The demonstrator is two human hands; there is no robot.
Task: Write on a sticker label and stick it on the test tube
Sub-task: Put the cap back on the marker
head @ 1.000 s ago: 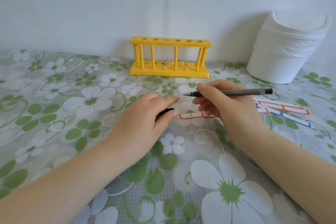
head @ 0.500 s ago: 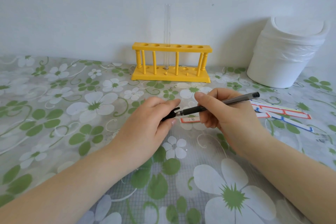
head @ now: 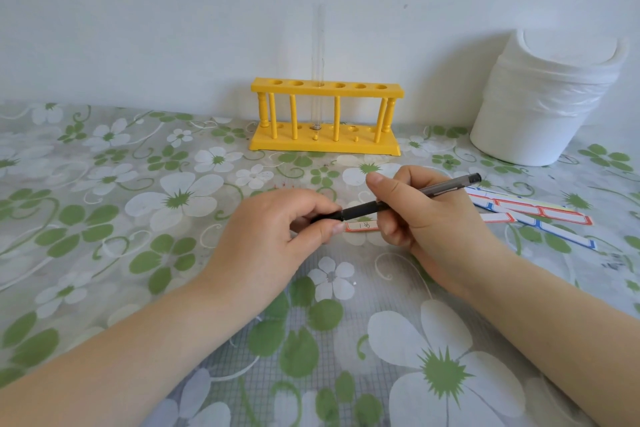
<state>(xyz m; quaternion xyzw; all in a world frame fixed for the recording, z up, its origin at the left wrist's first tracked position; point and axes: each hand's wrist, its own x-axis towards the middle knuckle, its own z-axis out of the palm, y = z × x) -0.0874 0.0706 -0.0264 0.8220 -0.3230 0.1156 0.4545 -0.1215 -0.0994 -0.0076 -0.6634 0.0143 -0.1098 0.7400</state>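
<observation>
The label lies flat on the counter between my hands, already written. A second ago the pen was bare; now my left hand, pinching the cap, has pushed it onto the tip, my right hand gripping the barrel. Writing seems finished. The tube stands in the yellow rack by the wall.

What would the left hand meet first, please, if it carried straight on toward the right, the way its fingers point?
Probably the right hand, since the left hand already pinches the cap end of the pen just short of it; the written label lies flat beneath them.
</observation>
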